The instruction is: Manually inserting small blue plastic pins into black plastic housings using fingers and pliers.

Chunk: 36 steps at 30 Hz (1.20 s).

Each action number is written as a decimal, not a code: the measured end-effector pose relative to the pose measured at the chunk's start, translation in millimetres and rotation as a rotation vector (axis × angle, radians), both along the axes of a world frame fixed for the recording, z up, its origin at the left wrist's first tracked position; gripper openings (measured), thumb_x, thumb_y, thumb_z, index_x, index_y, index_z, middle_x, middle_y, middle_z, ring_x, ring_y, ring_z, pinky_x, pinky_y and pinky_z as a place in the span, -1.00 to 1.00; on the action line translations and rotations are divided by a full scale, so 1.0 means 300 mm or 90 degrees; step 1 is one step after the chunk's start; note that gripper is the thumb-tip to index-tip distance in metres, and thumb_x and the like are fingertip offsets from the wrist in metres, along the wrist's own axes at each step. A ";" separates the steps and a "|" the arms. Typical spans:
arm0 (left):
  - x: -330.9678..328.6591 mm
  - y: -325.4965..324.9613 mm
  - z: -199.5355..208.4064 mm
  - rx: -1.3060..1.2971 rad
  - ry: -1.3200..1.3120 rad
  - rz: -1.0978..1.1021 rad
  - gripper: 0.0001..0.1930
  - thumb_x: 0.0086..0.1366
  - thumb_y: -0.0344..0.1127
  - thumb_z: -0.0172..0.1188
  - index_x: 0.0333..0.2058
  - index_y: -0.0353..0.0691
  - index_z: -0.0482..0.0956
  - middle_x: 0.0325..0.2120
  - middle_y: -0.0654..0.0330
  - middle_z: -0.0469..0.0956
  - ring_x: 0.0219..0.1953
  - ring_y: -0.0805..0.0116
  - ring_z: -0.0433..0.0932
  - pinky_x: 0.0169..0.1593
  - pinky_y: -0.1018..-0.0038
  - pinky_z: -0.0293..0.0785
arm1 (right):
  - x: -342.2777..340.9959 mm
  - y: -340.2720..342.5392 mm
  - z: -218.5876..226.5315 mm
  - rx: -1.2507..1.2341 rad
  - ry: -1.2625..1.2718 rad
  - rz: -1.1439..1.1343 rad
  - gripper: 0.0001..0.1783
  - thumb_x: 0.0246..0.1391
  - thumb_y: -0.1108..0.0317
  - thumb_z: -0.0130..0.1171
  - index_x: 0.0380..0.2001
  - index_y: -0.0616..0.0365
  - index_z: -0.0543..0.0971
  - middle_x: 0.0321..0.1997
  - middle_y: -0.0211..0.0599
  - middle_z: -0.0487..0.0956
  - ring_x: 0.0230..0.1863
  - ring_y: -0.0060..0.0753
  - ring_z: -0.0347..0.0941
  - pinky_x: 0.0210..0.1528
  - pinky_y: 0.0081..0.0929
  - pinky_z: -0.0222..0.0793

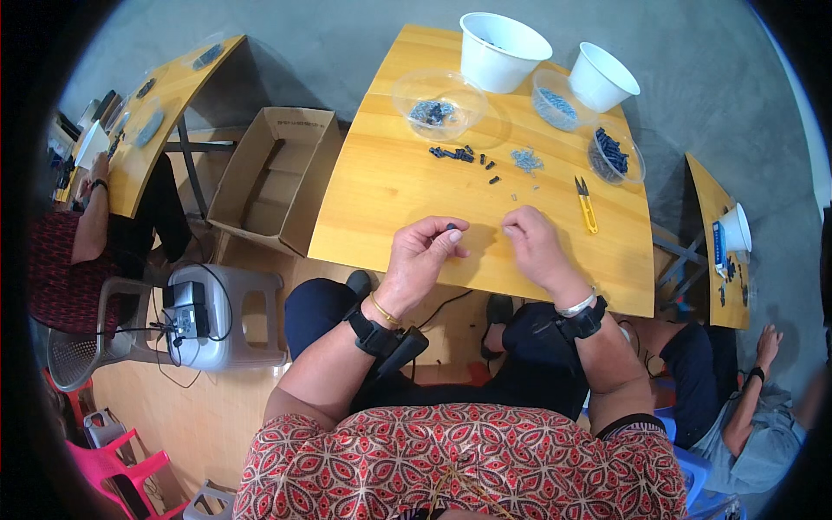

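Note:
Between the thumb and forefinger of my left hand (423, 255) is a small black plastic piece (451, 227). To its right, my right hand (537, 247) is closed in a pinch above the table's near part; whatever its fingertips hold is too small to make out. Beyond my hands lie a row of small black plastic pieces (452, 154) and a little pile of small silver metal parts (526, 160). A pair of yellow-handled thread snips (587, 208) rests right of my right hand.
Along the wooden table's (373, 191) far side stand a clear bowl (440, 121) of mixed parts, a clear bowl (555, 104) of silver parts, a bowl (614, 156) of black pieces and two white buckets (503, 56) (601, 78). An open cardboard box (260, 204) is at left. Other people sit both sides.

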<state>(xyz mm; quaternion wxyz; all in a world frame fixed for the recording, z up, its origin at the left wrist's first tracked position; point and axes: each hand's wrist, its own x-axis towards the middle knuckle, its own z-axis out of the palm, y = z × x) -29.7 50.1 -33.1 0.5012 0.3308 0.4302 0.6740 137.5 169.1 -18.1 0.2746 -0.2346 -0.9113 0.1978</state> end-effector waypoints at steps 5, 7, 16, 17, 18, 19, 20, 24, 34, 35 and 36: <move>-0.001 0.001 -0.005 0.018 -0.019 -0.004 -0.82 0.22 -0.47 0.02 -0.21 -0.39 0.48 -0.45 0.23 0.49 -0.44 0.48 0.49 -0.26 0.59 0.46 | 0.010 -0.007 0.025 -0.496 0.219 0.023 -0.91 0.06 0.45 0.02 -0.35 0.22 0.41 -0.42 -0.38 0.43 -0.39 -0.52 0.34 -0.30 -0.59 0.26; -0.002 0.001 -0.005 0.011 -0.009 -0.010 -0.81 0.22 -0.47 0.03 -0.21 -0.39 0.48 -0.42 0.22 0.49 -0.43 0.48 0.50 -0.25 0.59 0.46 | 0.001 -0.022 0.038 -0.616 0.310 0.073 -0.89 0.09 0.41 0.02 -0.32 0.21 0.42 -0.40 -0.40 0.44 -0.38 -0.58 0.33 -0.30 -0.62 0.26; -0.004 0.000 -0.008 0.019 -0.001 -0.003 -0.79 0.16 -0.50 0.09 -0.19 -0.38 0.47 -0.44 0.20 0.52 -0.42 0.46 0.52 -0.28 0.59 0.47 | -0.040 -0.082 0.093 -0.829 0.401 0.183 -0.88 0.12 0.41 -0.02 -0.31 0.22 0.39 -0.39 -0.32 0.45 -0.37 -0.53 0.36 -0.23 -0.53 0.34; -0.004 0.001 -0.005 0.019 -0.002 -0.001 -0.79 0.16 -0.50 0.09 -0.19 -0.38 0.47 -0.44 0.20 0.52 -0.42 0.46 0.52 -0.28 0.59 0.47 | -0.043 -0.084 0.095 -0.828 0.405 0.188 -0.89 0.11 0.41 -0.01 -0.32 0.21 0.39 -0.41 -0.33 0.42 -0.37 -0.51 0.33 -0.23 -0.50 0.31; -0.002 0.001 -0.003 0.012 -0.010 0.005 -0.80 0.15 -0.50 0.11 -0.21 -0.38 0.48 -0.45 0.19 0.53 -0.43 0.46 0.53 -0.30 0.59 0.48 | -0.045 -0.086 0.096 -0.827 0.409 0.193 -0.89 0.10 0.41 0.00 -0.32 0.21 0.39 -0.44 -0.34 0.39 -0.38 -0.49 0.30 -0.23 -0.47 0.27; 0.000 0.001 -0.001 0.006 -0.018 0.012 -0.80 0.14 -0.51 0.12 -0.23 -0.37 0.48 -0.45 0.19 0.53 -0.45 0.46 0.53 -0.31 0.59 0.48 | -0.046 -0.086 0.093 -0.828 0.407 0.194 -0.89 0.10 0.41 0.00 -0.32 0.21 0.39 -0.44 -0.34 0.39 -0.38 -0.49 0.30 -0.23 -0.47 0.27; 0.001 0.000 -0.001 0.006 -0.019 0.013 -0.80 0.14 -0.51 0.12 -0.23 -0.37 0.48 -0.45 0.19 0.53 -0.45 0.46 0.53 -0.31 0.59 0.48 | -0.048 -0.086 0.089 -0.830 0.418 0.201 -0.88 0.10 0.40 0.01 -0.32 0.22 0.40 -0.45 -0.36 0.38 -0.39 -0.50 0.29 -0.23 -0.47 0.27; 0.001 -0.001 -0.003 0.022 -0.045 0.017 -0.84 0.13 -0.52 0.13 -0.28 -0.37 0.49 -0.47 0.19 0.52 -0.45 0.47 0.53 -0.32 0.59 0.48 | -0.049 -0.085 0.077 -0.824 0.416 0.190 -0.85 0.08 0.39 0.04 -0.30 0.24 0.43 -0.45 -0.37 0.38 -0.38 -0.51 0.27 -0.22 -0.47 0.26; 0.004 -0.002 -0.021 0.087 -0.052 0.004 -0.86 0.20 -0.47 0.05 -0.27 -0.38 0.49 -0.39 0.20 0.53 -0.41 0.49 0.51 -0.29 0.61 0.46 | -0.057 -0.105 0.082 -0.779 0.401 0.162 -0.88 0.09 0.50 -0.02 -0.28 0.28 0.43 -0.40 -0.36 0.44 -0.34 -0.54 0.35 -0.18 -0.58 0.31; 0.004 -0.002 -0.019 0.086 -0.052 0.006 -0.86 0.20 -0.47 0.05 -0.27 -0.38 0.49 -0.39 0.20 0.53 -0.41 0.49 0.51 -0.29 0.61 0.46 | -0.057 -0.106 0.080 -0.745 0.385 0.149 -0.88 0.09 0.50 -0.02 -0.28 0.28 0.42 -0.40 -0.37 0.44 -0.34 -0.56 0.36 -0.20 -0.60 0.32; 0.003 -0.005 -0.012 0.086 -0.055 0.004 -0.86 0.21 -0.47 0.03 -0.26 -0.38 0.49 -0.38 0.20 0.53 -0.40 0.49 0.51 -0.28 0.61 0.45 | -0.058 -0.108 0.079 -0.711 0.368 0.136 -0.88 0.09 0.51 -0.03 -0.28 0.27 0.42 -0.40 -0.37 0.44 -0.34 -0.58 0.36 -0.21 -0.63 0.32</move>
